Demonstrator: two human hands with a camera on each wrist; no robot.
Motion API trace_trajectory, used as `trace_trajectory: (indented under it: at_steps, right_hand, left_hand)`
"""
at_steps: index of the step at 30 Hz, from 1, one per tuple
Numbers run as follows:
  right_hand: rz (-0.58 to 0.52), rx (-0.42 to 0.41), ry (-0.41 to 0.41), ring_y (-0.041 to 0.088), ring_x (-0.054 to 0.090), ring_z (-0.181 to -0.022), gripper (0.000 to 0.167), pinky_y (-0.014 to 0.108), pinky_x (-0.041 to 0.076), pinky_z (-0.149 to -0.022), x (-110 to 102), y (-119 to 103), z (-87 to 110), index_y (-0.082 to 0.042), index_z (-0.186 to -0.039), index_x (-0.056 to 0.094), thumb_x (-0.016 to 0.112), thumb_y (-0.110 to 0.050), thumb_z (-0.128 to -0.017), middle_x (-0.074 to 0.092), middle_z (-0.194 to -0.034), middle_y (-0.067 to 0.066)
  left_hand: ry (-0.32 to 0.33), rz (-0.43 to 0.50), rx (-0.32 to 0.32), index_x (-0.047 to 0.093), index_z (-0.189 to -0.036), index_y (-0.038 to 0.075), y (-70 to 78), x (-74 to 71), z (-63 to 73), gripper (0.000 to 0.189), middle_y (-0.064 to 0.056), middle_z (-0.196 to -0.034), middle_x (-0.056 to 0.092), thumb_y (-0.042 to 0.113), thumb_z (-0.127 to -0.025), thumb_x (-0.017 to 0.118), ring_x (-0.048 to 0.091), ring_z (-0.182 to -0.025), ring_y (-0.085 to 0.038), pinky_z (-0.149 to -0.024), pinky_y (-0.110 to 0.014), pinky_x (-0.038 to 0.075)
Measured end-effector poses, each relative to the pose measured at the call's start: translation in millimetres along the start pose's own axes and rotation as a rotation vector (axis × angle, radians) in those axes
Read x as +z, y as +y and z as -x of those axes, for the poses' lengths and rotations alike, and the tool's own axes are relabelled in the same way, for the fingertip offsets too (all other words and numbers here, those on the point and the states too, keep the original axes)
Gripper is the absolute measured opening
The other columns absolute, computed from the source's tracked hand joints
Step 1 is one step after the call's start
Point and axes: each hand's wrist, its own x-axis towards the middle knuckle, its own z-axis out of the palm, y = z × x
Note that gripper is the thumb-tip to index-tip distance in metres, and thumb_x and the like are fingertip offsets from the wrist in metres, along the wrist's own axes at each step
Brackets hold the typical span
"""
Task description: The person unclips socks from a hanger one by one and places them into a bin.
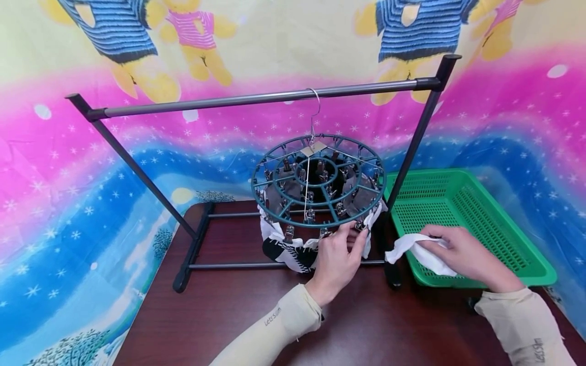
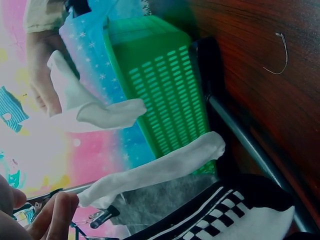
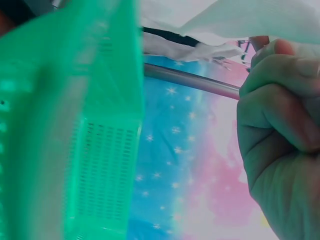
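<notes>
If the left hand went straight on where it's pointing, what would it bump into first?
Probably the round hanger's rim, just past the clip the left hand pinches; depth is unclear.

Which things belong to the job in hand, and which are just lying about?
Job:
white cloth piece, in right hand
metal clip, in left hand
round green clip hanger
hanging checkered black-and-white sock
grey metal rack
green plastic basket, probably

Lying about:
thin pale curved strand, perhaps wire
printed cloth backdrop, merely scenery
</notes>
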Motion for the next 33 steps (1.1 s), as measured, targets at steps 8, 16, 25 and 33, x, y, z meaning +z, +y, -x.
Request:
trace_trajectory:
  at_steps: [8, 16, 25, 33]
  right_hand:
    - [0.082, 0.007, 0.009, 0.002, 0.055, -0.064, 0.013, 0.025, 0.047, -0.055, -23, -2, -14.1, -0.025, -0.101, 0.074, 0.069, -0.013, -0.1, 0.07, -0.087, -0.005]
    - [0.094, 0.088, -0.027, 0.009, 0.058, -0.066, 0.011, 0.027, 0.049, -0.056, -45, 3, -34.7, -0.017, -0.109, 0.074, 0.066, -0.021, -0.103, 0.072, -0.095, 0.004]
    - [0.082, 0.149, -0.028, 0.015, 0.061, -0.067, 0.021, 0.03, 0.051, -0.056, -62, 17, -53.4, -0.013, -0.11, 0.073, 0.061, -0.03, -0.106, 0.071, -0.097, 0.011]
    - [0.084, 0.211, -0.075, 0.017, 0.062, -0.071, 0.035, 0.032, 0.052, -0.059, -66, 33, -72.6, -0.007, -0.117, 0.069, 0.055, -0.037, -0.108, 0.07, -0.104, 0.016]
  left_hand:
    - [-0.032, 0.008, 0.022, 0.063, -0.129, 0.006, -1.2, -0.4, 4.5, 0.033, 0.001, -0.098, 0.08, 0.031, -0.107, 0.059, 0.075, -0.081, -0.001, -0.076, -0.011, 0.056]
    - [-0.071, -0.04, 0.046, 0.06, -0.129, 0.008, -0.8, -2.2, 8.1, 0.031, 0.001, -0.099, 0.08, 0.029, -0.107, 0.059, 0.076, -0.083, -0.002, -0.078, -0.014, 0.057]
    - [-0.056, -0.229, 0.261, 0.066, -0.12, 0.008, 8.3, -19.8, 16.8, 0.023, 0.005, -0.088, 0.074, 0.022, -0.102, 0.064, 0.07, -0.072, -0.001, -0.067, -0.013, 0.055]
    - [0.141, -0.323, 0.737, 0.076, -0.111, 0.01, 1.8, -57.9, 11.8, 0.022, 0.0, -0.101, 0.078, 0.016, -0.093, 0.065, 0.073, -0.091, -0.013, -0.089, -0.025, 0.059]
